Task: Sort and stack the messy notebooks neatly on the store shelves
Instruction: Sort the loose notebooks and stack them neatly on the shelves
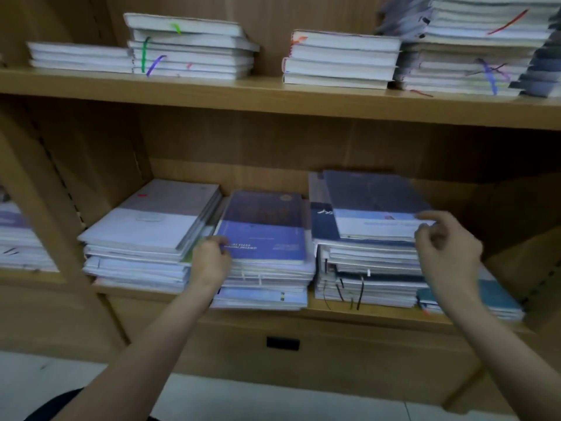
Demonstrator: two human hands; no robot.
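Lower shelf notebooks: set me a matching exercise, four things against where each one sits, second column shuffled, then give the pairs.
Things
1. purple-blue notebook
2. white-and-grey notebook
3. teal notebook
4. green ribbon

Places
A. low at the right end of the lower shelf, beside the tall right stack
B. hanging down a stack on the upper shelf
C. on top of the middle stack, its near left corner under the left hand
D. on top of the left stack on the lower shelf

Pairs: 1-C, 2-D, 3-A, 4-B
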